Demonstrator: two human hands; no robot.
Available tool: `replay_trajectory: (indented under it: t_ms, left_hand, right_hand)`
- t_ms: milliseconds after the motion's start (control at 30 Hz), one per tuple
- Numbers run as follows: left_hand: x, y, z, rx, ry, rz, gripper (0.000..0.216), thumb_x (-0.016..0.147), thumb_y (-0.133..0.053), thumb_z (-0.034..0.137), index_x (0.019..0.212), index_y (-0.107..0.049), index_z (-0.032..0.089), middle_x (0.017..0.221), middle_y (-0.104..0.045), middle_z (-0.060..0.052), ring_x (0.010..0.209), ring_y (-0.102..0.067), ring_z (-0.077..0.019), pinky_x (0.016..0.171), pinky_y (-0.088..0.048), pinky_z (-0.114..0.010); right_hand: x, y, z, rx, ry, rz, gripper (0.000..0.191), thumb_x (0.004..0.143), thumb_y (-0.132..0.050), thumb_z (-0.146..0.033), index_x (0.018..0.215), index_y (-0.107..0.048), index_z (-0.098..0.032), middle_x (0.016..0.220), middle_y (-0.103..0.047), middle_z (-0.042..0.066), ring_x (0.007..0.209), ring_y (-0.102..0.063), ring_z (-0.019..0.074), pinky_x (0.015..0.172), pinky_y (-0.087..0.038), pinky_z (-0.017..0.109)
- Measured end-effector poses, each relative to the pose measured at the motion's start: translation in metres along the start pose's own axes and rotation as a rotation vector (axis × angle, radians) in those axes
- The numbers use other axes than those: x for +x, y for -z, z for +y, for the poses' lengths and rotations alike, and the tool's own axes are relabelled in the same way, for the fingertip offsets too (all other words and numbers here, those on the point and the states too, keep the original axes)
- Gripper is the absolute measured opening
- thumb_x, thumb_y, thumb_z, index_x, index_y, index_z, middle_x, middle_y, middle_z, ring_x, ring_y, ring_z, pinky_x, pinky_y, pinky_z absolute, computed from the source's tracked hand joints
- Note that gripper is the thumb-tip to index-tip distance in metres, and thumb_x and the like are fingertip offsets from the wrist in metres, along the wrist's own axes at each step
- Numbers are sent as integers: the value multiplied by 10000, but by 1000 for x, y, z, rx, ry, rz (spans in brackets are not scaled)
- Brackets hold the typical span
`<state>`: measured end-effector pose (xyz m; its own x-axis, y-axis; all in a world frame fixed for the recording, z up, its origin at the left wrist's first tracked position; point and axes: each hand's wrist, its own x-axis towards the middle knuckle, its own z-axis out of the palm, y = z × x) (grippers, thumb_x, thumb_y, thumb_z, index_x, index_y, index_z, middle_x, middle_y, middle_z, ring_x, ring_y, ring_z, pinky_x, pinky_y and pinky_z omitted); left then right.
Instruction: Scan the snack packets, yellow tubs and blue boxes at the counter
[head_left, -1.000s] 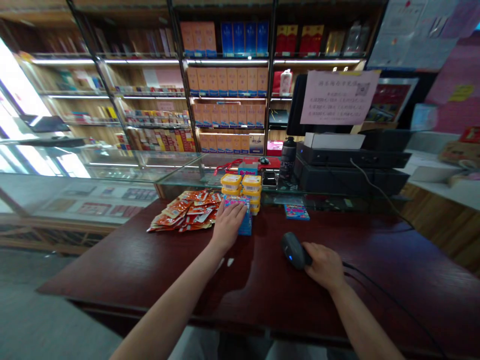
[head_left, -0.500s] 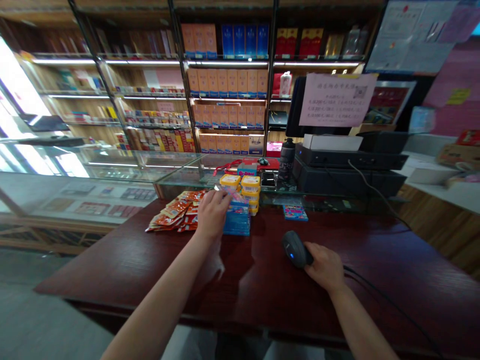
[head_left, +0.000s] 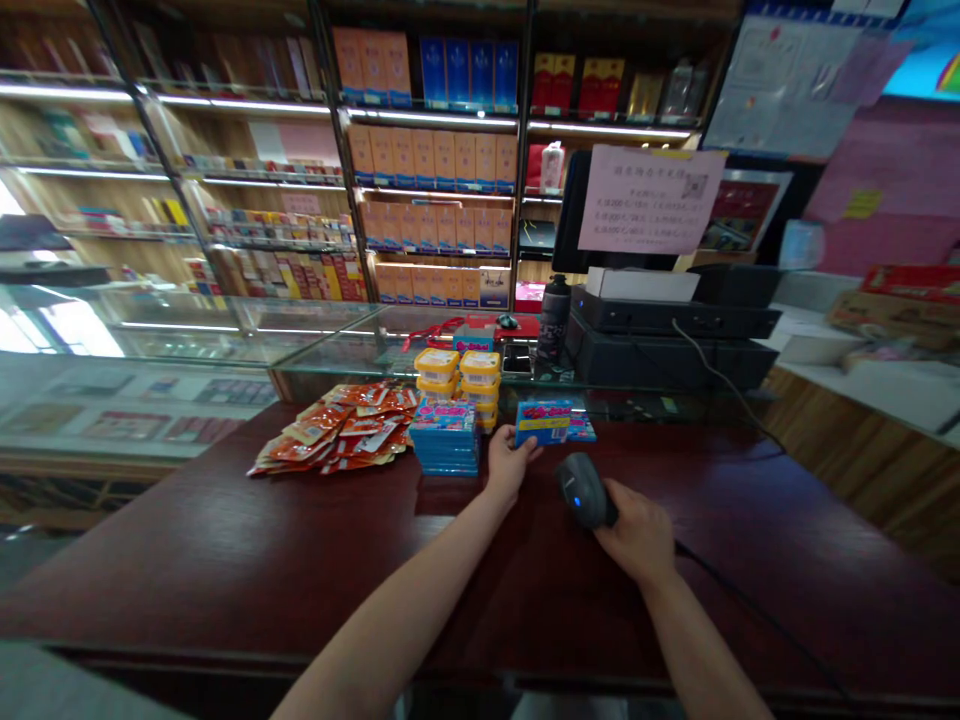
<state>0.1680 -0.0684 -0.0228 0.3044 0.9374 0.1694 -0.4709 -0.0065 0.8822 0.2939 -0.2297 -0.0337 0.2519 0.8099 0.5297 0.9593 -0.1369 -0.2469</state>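
Note:
My left hand (head_left: 510,466) grips a flat blue packet (head_left: 543,422) by its left end, and a barcode label shows on the packet's face. In my right hand (head_left: 639,530) is a dark handheld barcode scanner (head_left: 583,490) with a lit blue light, its head turned toward the packet. Behind the held packet, another blue packet (head_left: 583,428) lies on the table, partly covered. Left of my left hand stands a stack of blue packets (head_left: 447,446). Yellow-lidded tubs (head_left: 481,366) are piled behind that stack. Orange snack sachets (head_left: 337,428) lie heaped at its left.
The dark wooden table (head_left: 300,560) meets a glass display counter (head_left: 322,350). A black bottle (head_left: 554,315) and a monitor with a pink notice (head_left: 645,200) stand at the back. The scanner's cable (head_left: 739,575) trails right. Shelves of boxed goods line the wall.
My left hand has moved right from the top of the blue stack and now holds one packet before the scanner. My right hand keeps the scanner in nearly the same place. The view has turned slightly.

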Motion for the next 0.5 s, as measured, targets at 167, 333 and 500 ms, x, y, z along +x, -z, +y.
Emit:
replay_trajectory:
  t_ms: [167,333,500]
  left_hand:
    - [20,8,-23,-68,-33,124,446,594,-807,344,877,-521,152,871,-632,-31,825,-646,-155,818,-574,-422]
    - [27,15,-31,-47,-56,130,447,638,-769,345,963,-533,149,937,-644,-59,863,-649,-173,813,-573,-416]
    - [30,17,-37,-37,-62,150,439,638,-765,324,972,-540,149,947,-656,-68,854,-655,-179,792,-576,-393]
  right_hand:
    - [2,5,-3,-24,-31,-34,279,736,-536,-237,1006,-595,-195,889,-703,52,792,-653,214,640,-381,273]
    - [3,9,-2,-97,-74,-112,209,728,-545,-258,923,-603,-210,825,-702,40,727,-638,193,590,-325,260]
    - [2,13,-1,-106,-61,-104,211,728,-554,-307,903,-615,-207,822,-703,56,728,-640,206,584,-326,266]
